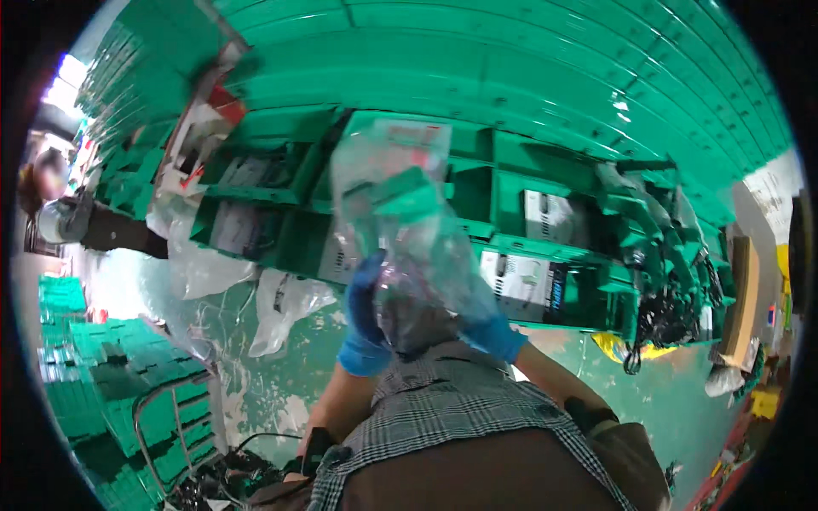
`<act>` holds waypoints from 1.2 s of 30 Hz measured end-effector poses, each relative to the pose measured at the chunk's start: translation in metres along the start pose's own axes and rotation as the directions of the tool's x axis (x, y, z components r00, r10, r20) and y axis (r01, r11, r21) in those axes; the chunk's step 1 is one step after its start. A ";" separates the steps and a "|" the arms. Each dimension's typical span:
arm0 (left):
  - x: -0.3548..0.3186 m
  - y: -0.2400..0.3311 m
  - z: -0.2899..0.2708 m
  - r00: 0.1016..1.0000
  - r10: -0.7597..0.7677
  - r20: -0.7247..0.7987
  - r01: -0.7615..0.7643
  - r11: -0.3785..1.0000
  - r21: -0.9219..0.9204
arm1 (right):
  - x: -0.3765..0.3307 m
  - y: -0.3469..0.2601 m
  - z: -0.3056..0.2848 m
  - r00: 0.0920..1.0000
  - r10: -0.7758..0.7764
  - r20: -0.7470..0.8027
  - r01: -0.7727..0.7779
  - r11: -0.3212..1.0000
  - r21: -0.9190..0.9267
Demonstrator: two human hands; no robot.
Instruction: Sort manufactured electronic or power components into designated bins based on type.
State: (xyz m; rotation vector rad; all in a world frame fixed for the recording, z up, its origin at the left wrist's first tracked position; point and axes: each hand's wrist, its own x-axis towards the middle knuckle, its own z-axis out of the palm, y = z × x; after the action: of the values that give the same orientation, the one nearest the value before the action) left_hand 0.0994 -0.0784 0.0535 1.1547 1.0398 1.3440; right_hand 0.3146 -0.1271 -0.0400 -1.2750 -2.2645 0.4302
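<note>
A large clear plastic bag [409,230] stands up in front of my body, blurred by motion, with the green bins showing through it. Something dark lies in its lower end, too blurred to name. My left hand [365,317], in a blue glove, is closed on the bag's left side near the bottom. On the opposite side my right hand [492,332], also blue-gloved, grips the bag low down; its fingers are partly hidden by the plastic.
Open green bins [464,192] hold white printed boxes [550,215]. Black cables [669,315] heap at the right, by a cardboard piece [740,298]. Loose plastic bags [285,307] lie at left. A metal-railed cart [175,417] stands beside stacked green crates [128,358]. Another person [72,221] is far left.
</note>
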 end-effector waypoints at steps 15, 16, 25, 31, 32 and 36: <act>0.152 0.075 -0.315 0.638 -0.744 0.196 0.755 0.655 0.028 | 0.223 -0.135 -0.007 0.522 -0.199 0.829 -0.812 0.181 0.555; 0.164 0.082 -0.343 0.606 -0.762 0.226 0.775 0.630 0.045 | 0.245 -0.149 0.019 0.567 -0.226 0.792 -0.769 0.200 0.608; 0.288 0.085 -0.481 0.282 -0.875 0.394 0.838 0.425 0.344 | 0.380 -0.211 0.098 0.624 -0.154 0.766 -0.638 0.465 0.614; 0.397 0.030 -0.457 0.087 -0.752 0.653 0.483 0.606 0.633 | 0.405 -0.193 0.105 0.866 0.219 0.449 -0.473 0.648 0.597; 0.407 0.017 -0.451 0.173 -0.701 0.692 0.189 0.713 0.676 | 0.404 -0.182 0.120 0.902 0.273 0.334 -0.411 0.781 0.471; 0.428 -0.002 -0.415 0.464 -0.581 0.669 -0.704 0.216 0.676 | 0.438 -0.153 0.134 0.979 0.198 -0.046 -0.199 0.979 -0.035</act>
State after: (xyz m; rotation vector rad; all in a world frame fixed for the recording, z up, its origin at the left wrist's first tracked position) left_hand -0.3108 0.3533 0.0235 2.5638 0.8719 -0.4567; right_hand -0.0592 0.1674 0.0437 -1.5234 -2.1291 0.4268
